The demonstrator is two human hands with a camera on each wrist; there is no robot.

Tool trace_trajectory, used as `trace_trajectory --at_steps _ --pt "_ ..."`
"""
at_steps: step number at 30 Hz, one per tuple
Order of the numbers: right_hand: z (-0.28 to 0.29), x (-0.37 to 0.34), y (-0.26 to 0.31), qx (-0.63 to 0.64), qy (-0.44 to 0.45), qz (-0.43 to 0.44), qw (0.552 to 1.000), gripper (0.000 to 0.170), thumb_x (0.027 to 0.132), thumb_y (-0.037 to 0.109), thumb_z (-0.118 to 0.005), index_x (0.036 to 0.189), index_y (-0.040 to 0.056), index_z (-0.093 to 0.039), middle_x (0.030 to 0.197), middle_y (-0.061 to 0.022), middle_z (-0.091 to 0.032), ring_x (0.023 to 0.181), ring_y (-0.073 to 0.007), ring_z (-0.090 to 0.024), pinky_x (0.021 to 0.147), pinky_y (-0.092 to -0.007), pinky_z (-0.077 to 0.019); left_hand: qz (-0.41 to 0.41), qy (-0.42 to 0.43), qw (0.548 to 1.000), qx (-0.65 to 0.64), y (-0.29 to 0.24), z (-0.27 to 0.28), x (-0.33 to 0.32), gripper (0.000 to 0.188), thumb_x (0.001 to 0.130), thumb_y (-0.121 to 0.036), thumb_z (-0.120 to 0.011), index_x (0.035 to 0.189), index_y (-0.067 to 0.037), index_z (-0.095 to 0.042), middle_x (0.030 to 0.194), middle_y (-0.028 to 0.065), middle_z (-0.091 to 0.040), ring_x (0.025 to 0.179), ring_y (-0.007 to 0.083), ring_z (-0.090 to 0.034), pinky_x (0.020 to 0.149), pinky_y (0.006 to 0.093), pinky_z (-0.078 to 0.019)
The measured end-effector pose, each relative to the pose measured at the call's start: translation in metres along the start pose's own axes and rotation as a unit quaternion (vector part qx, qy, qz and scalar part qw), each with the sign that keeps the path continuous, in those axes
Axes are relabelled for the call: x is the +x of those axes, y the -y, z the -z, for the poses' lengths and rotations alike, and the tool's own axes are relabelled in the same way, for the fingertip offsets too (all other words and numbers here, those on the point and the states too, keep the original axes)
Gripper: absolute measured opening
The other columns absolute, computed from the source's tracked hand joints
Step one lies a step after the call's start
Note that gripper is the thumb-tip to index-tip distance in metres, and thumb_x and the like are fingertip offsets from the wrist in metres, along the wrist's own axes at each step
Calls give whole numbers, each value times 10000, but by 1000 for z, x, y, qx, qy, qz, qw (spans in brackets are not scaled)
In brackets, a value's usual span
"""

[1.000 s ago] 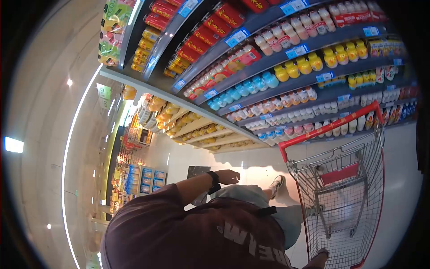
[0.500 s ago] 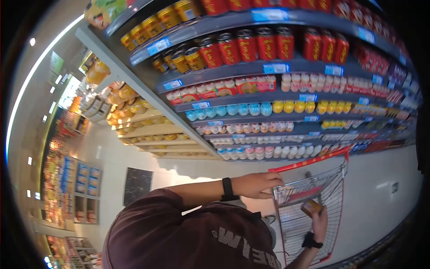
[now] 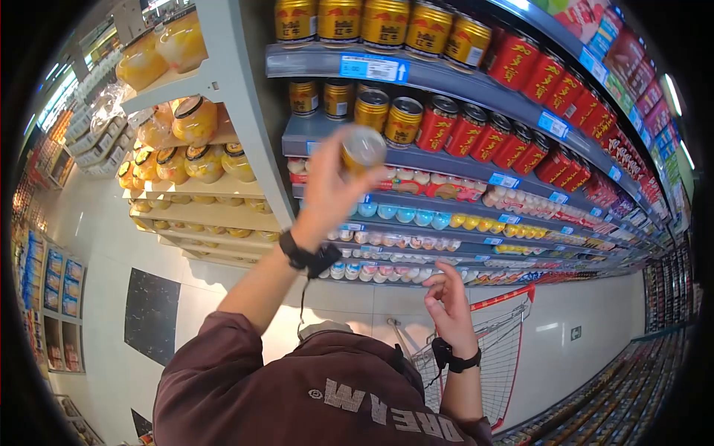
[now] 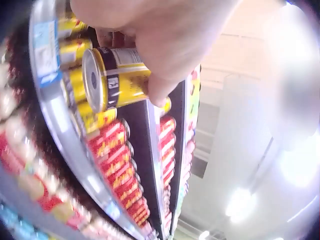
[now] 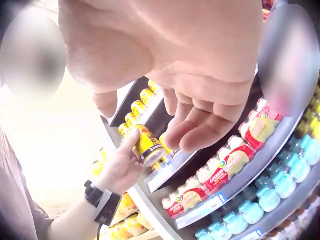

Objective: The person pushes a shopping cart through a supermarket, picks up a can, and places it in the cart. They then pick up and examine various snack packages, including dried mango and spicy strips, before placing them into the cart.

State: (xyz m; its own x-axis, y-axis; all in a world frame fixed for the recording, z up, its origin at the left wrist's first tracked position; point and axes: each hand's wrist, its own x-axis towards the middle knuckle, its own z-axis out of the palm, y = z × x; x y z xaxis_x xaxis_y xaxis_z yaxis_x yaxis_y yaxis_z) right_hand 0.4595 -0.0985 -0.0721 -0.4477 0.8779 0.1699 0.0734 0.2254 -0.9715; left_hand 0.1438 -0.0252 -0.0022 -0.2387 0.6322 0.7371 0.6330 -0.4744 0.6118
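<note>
In the head view my left hand (image 3: 326, 189) grips a gold can (image 3: 363, 149) in front of a shelf row of matching gold cans (image 3: 404, 121). The left wrist view shows the can (image 4: 122, 82) lying sideways between the thumb and fingers of my left hand (image 4: 175, 35), beside shelved gold and red cans. My right hand (image 3: 451, 308) is raised, lower and further right, with loosely bent fingers and nothing held. From the right wrist view, the empty right hand (image 5: 175, 65) is close up, with the held can (image 5: 148, 146) beyond it.
Red cans (image 3: 440, 125) line the shelf right of the gold ones, above rows of small bottles (image 3: 405, 214). A wooden rack holds jars (image 3: 195, 121) on the left. The shopping cart (image 3: 502, 338) stands behind the right hand.
The left hand has left the cart and risen to the shelf, now gripping a gold can. The right hand, which held a small gold item, is empty. The view has turned toward the gold cans.
</note>
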Motion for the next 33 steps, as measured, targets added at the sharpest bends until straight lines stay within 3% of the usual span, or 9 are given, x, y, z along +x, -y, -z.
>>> trace_trajectory --at_steps 8,12,15,18,24,26,28,30,33 --pt "0 -24 -49 -127 7 -100 987 490 976 54 -664 1437 48 -499 1174 -36 -596 942 -84 -567 806 -247 -496 96 -10 994 -43 90 17 79 679 873 -217 -846 1394 38 -493 1236 145 -674 1122 201 -658 970 323 -520" --pt "44 -72 -122 -208 -100 -151 961 421 972 145 -692 1358 40 -561 1120 -97 -640 928 -163 -633 799 -304 -530 40 -30 999 21 91 3 78 670 839 -226 -868 1362 37 -543 1258 166 -665 1137 219 -656 958 341 -518" --pt "74 -127 -196 -415 -200 -152 874 547 929 320 -744 1337 6 -561 1181 -262 -639 1046 -408 -641 905 -472 -527 11 -35 997 72 102 -5 79 735 818 -303 -884 1367 41 -536 1248 186 -646 1112 252 -656 935 353 -518" --pt "70 -170 -247 -441 -304 -267 801 684 898 361 -765 1373 -64 -513 1196 -301 -600 1133 -474 -570 982 -518 -468 35 -2 996 80 93 -2 81 784 796 -311 -891 1386 39 -511 1290 221 -607 1163 337 -612 984 401 -488" --pt "68 -212 -380 -376 -272 -320 826 762 927 502 -708 1393 -58 -486 1223 -359 -628 1157 -509 -610 966 -546 -501 -102 -106 971 189 38 -13 35 698 825 -193 -854 1377 36 -491 1313 223 -549 1299 387 -459 1105 455 -365" --pt "49 -220 -385 -157 -262 -357 883 716 923 528 -697 1341 -29 -530 1142 -303 -688 1093 -487 -654 908 -542 -533 -149 -16 983 101 32 -41 -22 506 844 -77 -775 1289 21 -555 1262 231 -566 1222 404 -496 1080 479 -388" --pt "50 -238 -438 -296 -226 -395 840 737 877 578 -733 1300 5 -542 1110 -229 -728 1054 -423 -699 869 -506 -557 -128 235 963 -20 19 -83 -73 518 833 -82 -768 1288 28 -545 1262 247 -546 1237 433 -490 1068 508 -411" --pt "53 -236 -439 -116 -230 -335 906 846 790 673 -766 1337 56 -576 1199 -199 -718 1086 -378 -700 884 -490 -558 -122 445 879 -124 13 -129 -118 595 789 -76 -791 1317 21 -534 1335 239 -500 1256 440 -483 1105 515 -394" --pt "29 -239 -406 -203 -266 -413 847 655 773 546 -806 1241 121 -635 1153 -150 -727 1094 -367 -683 924 -508 -525 -222 588 757 -178 -12 -186 -162 610 776 -79 -796 1323 2 -537 1333 217 -517 1288 448 -468 1120 518 -380"
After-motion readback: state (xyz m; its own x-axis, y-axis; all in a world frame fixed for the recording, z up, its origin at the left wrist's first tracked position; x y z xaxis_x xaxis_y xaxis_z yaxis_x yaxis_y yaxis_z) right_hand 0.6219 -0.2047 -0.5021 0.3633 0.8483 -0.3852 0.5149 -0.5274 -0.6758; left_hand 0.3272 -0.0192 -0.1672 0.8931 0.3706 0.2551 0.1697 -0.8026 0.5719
